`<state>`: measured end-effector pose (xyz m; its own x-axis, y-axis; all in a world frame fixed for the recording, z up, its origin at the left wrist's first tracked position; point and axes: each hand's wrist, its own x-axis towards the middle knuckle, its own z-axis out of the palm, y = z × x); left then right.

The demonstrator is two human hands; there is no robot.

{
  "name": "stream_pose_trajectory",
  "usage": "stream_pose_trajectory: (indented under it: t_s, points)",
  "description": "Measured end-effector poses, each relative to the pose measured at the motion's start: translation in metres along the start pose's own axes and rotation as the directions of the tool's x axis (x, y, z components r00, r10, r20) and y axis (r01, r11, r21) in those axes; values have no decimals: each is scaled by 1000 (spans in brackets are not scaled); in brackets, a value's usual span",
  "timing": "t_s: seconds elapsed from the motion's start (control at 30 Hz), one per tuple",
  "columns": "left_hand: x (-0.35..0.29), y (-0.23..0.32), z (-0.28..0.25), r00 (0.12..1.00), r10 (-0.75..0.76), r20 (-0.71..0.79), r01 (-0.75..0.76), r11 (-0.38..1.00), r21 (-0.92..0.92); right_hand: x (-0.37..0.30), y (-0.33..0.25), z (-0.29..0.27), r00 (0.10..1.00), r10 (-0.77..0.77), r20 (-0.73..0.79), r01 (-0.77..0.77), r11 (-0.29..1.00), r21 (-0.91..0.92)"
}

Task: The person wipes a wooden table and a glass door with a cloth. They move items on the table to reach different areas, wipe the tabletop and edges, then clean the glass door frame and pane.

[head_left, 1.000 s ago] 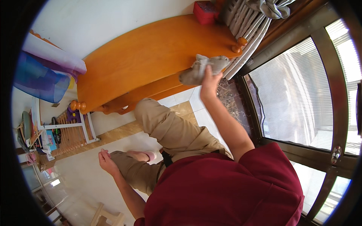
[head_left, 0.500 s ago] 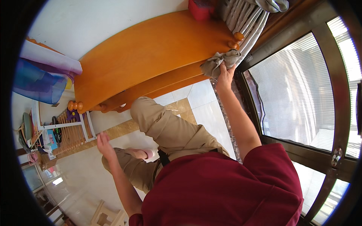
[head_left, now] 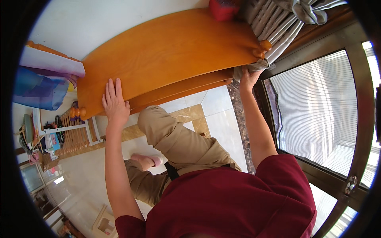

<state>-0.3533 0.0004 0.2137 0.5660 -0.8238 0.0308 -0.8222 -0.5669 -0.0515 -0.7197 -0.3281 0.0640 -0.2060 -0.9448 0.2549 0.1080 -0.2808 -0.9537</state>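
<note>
In front of me stands an orange-brown wooden shelf unit (head_left: 166,47) with a broad top board and lower shelves under it. My left hand (head_left: 115,103) lies flat on the front left part of the top, fingers stretched out. At the right end, my right hand (head_left: 250,78) grips a grey-brown cloth (head_left: 258,66) against the shelf's side, just below a turned wooden knob (head_left: 262,48). Part of the cloth is hidden behind the fingers and the board's edge. Another pair of turned knobs (head_left: 77,112) sits at the left front corner.
A red container (head_left: 223,10) stands at the back right of the top. Gathered grey curtains (head_left: 274,23) hang beside it. To the right is a metal-framed glass door (head_left: 313,111). A blue-purple cloth (head_left: 41,87) hangs at left, above a white rack (head_left: 71,130). A beige stool (head_left: 105,222) stands lower left.
My left hand has risen from beside my knee onto the shelf top. My right hand has shifted with the cloth from the top's front right corner to the right side, below the knob.
</note>
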Motion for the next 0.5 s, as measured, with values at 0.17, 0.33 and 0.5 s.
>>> stream_pose_trajectory:
  t_s: [0.17, 0.33, 0.5]
  points:
    - [10, 7, 0, 999, 9, 39, -9, 1000, 1, -11, 86, -35, 993, 93, -67, -113, 890, -441]
    - [2, 3, -3, 1000, -6, 21, 6, 1000, -18, -2, 67, -30, 942, 335, -31, -336, 938, -80]
    - [13, 14, -6, 1000, 11, 29, -10, 999, -46, -13, 40, -35, 847, 530, 28, -529, 838, 133]
